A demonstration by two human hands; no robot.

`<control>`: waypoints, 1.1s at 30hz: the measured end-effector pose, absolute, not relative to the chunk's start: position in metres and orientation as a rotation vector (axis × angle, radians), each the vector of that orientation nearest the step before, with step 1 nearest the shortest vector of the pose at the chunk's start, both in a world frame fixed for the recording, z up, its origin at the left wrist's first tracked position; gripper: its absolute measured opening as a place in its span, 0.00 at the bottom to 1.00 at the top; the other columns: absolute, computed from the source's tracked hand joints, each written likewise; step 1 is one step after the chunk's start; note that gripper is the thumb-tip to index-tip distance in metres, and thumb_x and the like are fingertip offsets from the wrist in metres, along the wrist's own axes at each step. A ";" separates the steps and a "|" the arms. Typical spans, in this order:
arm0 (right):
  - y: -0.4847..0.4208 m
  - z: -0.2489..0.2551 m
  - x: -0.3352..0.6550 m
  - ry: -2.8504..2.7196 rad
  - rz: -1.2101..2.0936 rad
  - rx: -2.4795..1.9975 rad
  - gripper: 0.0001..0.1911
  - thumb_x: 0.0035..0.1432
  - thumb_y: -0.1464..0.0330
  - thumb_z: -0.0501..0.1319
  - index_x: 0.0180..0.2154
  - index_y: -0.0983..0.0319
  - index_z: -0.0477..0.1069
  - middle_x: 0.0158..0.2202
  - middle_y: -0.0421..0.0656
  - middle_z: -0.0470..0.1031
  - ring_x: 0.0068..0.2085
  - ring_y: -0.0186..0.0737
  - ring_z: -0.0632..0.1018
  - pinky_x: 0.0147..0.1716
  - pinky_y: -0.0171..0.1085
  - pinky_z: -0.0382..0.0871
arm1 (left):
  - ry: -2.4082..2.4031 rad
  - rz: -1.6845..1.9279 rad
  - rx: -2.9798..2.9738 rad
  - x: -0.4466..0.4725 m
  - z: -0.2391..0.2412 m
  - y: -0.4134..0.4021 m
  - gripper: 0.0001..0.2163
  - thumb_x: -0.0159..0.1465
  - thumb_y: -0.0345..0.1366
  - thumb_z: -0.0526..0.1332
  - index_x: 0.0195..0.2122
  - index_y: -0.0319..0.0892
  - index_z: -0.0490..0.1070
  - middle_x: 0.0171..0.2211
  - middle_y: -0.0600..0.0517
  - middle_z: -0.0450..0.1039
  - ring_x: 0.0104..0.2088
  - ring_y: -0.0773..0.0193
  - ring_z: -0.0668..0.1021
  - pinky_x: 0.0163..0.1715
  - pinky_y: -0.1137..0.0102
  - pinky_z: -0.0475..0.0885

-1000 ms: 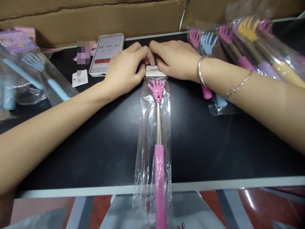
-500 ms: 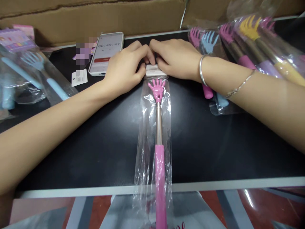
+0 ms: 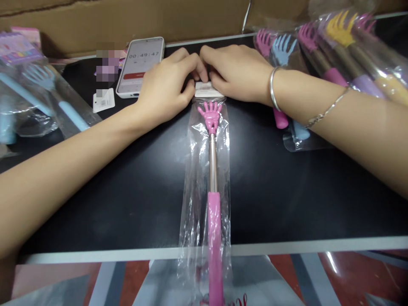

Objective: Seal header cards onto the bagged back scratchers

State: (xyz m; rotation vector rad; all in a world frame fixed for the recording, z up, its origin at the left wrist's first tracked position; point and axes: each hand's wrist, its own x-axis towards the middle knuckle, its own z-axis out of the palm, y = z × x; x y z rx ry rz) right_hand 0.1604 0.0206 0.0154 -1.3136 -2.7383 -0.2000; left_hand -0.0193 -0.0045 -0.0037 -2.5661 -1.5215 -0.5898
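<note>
A pink back scratcher point(image 3: 213, 212) with a hand-shaped head lies in a clear plastic bag point(image 3: 194, 170), its handle sticking out past the table's front edge. At the bag's far end is a white card point(image 3: 205, 89) with small print. My left hand point(image 3: 170, 83) pinches the card's left side, fingers curled and thumb by its edge. From the right, my right hand point(image 3: 239, 72) has its fingers bent down onto the card's other side. The fingertips nearly meet above the card and partly cover it.
A phone point(image 3: 140, 63) showing a timer lies beyond my left hand, with a white tag point(image 3: 103, 100) beside it. Bagged blue scratchers point(image 3: 43, 78) lie at left. More bagged scratchers point(image 3: 342, 29) in several colours lie at right. A cardboard wall point(image 3: 197, 21) stands behind the table.
The camera view has shifted slightly. Both hands stay at the card in almost the same pose, and the bagged back scratcher lies where it was.
</note>
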 end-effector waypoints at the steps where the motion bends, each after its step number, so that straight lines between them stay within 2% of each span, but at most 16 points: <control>1: 0.020 0.016 0.161 -2.735 -0.188 -1.303 0.25 0.62 0.65 0.42 0.57 0.62 0.65 0.54 0.50 0.75 0.55 0.60 0.76 0.49 0.58 0.72 | -1.508 -0.609 -2.571 -0.020 -0.004 -0.004 0.15 0.61 0.25 0.57 0.46 0.45 0.76 0.46 0.49 0.75 0.41 0.59 0.77 0.33 0.66 0.60; 7: 0.020 0.015 0.160 -2.712 -0.151 -1.295 0.23 0.66 0.67 0.45 0.58 0.63 0.65 0.53 0.50 0.75 0.56 0.64 0.76 0.51 0.62 0.71 | -1.448 -0.693 -2.595 -0.021 -0.006 -0.004 0.15 0.61 0.25 0.55 0.45 0.45 0.76 0.46 0.49 0.75 0.41 0.58 0.77 0.35 0.65 0.61; 19: 0.020 0.015 0.161 -2.711 -0.155 -1.293 0.22 0.67 0.67 0.45 0.58 0.63 0.65 0.54 0.50 0.74 0.57 0.63 0.75 0.52 0.62 0.71 | -1.482 -0.622 -2.567 -0.019 -0.003 -0.008 0.18 0.62 0.23 0.56 0.49 0.44 0.76 0.47 0.48 0.74 0.46 0.53 0.78 0.37 0.65 0.65; 27: 0.017 0.018 0.161 -2.722 -0.117 -1.320 0.22 0.68 0.66 0.44 0.58 0.61 0.64 0.57 0.49 0.73 0.60 0.56 0.74 0.57 0.58 0.69 | -1.496 -0.582 -2.565 -0.021 -0.003 -0.006 0.17 0.63 0.25 0.55 0.50 0.45 0.75 0.48 0.50 0.73 0.47 0.55 0.78 0.39 0.65 0.69; 33: 0.019 0.015 0.161 -2.725 -0.130 -1.284 0.23 0.67 0.66 0.44 0.59 0.63 0.63 0.56 0.51 0.73 0.59 0.60 0.74 0.54 0.59 0.70 | -1.424 -0.660 -2.579 -0.023 -0.007 -0.003 0.18 0.61 0.25 0.55 0.48 0.47 0.76 0.46 0.49 0.74 0.45 0.53 0.78 0.37 0.63 0.67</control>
